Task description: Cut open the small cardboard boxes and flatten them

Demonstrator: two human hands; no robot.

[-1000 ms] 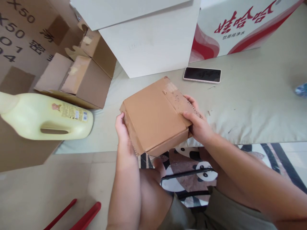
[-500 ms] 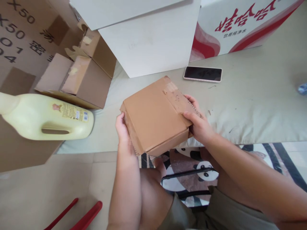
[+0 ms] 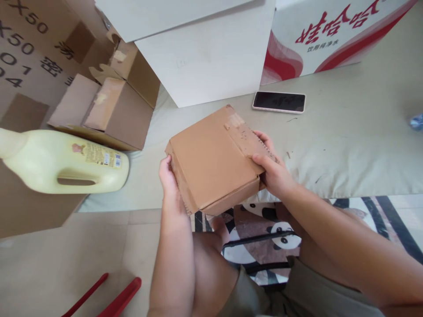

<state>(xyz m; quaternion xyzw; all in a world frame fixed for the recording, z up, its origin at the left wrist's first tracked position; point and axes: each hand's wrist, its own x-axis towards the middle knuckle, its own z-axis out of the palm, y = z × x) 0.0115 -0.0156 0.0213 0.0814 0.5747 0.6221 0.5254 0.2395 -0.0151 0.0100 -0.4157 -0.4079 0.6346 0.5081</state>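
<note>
A flat brown cardboard box (image 3: 213, 160) is held between my two hands, tilted above the front edge of the cloth-covered surface. My left hand (image 3: 168, 176) grips its left edge, the thumb on top and the other fingers hidden behind the side. On the right, my right hand (image 3: 272, 169) is closed round the box's flap, its thumb pressed on the upper face and some fingertips showing past the far edge. Small dark marks and a torn patch of tape show on the flap near the right hand.
A phone (image 3: 279, 102) lies behind the box, before a white box (image 3: 211, 61) and a red-and-white carton (image 3: 317, 44). Leftward are small cardboard boxes (image 3: 124, 110) and a pale yellow jug (image 3: 42, 160). Red bars (image 3: 120, 297) stand at lower left; a panda-print mat (image 3: 244, 251) lies below.
</note>
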